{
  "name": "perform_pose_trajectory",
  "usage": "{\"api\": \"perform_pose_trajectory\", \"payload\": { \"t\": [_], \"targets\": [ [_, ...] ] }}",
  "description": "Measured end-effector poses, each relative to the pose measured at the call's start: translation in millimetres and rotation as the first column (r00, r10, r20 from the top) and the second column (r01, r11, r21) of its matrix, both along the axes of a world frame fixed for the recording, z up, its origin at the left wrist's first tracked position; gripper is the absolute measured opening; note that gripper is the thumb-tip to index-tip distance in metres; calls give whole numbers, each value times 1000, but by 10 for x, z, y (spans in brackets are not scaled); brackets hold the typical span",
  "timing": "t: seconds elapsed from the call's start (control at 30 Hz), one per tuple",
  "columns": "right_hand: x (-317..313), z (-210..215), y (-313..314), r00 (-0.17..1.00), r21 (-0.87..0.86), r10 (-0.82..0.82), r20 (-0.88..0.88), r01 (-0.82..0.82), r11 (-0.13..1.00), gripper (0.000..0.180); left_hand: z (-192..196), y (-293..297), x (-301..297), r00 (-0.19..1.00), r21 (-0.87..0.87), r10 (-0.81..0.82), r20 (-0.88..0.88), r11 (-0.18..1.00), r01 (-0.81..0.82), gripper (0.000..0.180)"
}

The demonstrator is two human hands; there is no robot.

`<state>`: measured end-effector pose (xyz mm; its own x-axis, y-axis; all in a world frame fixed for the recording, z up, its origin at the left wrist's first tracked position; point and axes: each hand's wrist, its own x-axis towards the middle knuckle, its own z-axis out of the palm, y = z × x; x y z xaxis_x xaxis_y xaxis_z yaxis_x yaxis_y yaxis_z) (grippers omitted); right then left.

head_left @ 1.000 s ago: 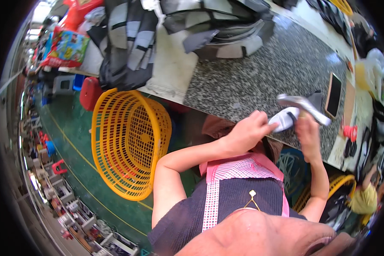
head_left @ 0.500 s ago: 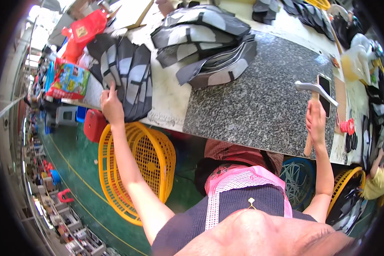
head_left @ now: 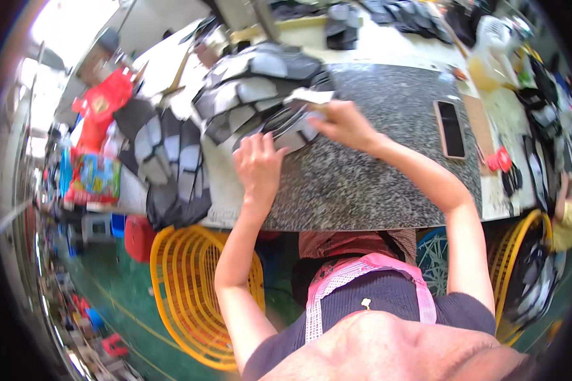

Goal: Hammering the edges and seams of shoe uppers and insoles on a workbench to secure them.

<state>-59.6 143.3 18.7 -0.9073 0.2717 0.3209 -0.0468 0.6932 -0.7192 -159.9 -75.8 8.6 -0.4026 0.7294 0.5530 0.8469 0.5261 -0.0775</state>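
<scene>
My left hand (head_left: 259, 164) rests on the near edge of a bundle of dark grey and light grey shoe-upper-like pieces (head_left: 297, 136), its fingers stretched out. Over the right end of that bundle, my right hand (head_left: 347, 126) is closed round the wooden handle of a hammer (head_left: 310, 98). The hammer's pale head is blurred and lies just above the bundle; whether it touches the pieces I cannot tell. Directly behind is a larger stack of similar pieces (head_left: 260, 63). Another fanned pile (head_left: 165, 159) lies to the left, at the table edge.
The speckled stone slab (head_left: 375, 184) covers the table's middle. A phone (head_left: 450, 130) lies at its right, near a red spool (head_left: 499, 160) and a plastic jug (head_left: 489, 54). Red and colourful bags (head_left: 94, 178) stand at left. Yellow baskets (head_left: 165, 298) flank me below the table.
My left hand has left the fanned pile and moved right to the front bundle. My right hand has carried the hammer leftward from beside the phone to that bundle.
</scene>
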Motion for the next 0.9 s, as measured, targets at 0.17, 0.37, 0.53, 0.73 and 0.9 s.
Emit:
{"api": "perform_pose_trajectory", "payload": {
  "t": [0.17,0.37,0.53,0.73,0.9],
  "targets": [
    [-591,91,-289,998,176,30,63,-41,983,47,-49,25,-51,977,-113,210,-26,971,-212,41],
    [-773,276,-281,966,308,-14,260,-69,949,45,-41,64,-129,997,24,-59,-44,998,60,34],
    [-900,177,-291,972,470,-48,232,-68,880,32,-13,145,341,977,-35,-212,-7,977,212,25],
    [-849,135,-232,982,543,-58,179,-49,839,22,166,72,1581,501,138,-671,547,663,736,24],
    [-383,384,-246,999,339,21,35,-31,940,42,91,57,1459,206,190,-353,913,812,551,38]
  ]
}}
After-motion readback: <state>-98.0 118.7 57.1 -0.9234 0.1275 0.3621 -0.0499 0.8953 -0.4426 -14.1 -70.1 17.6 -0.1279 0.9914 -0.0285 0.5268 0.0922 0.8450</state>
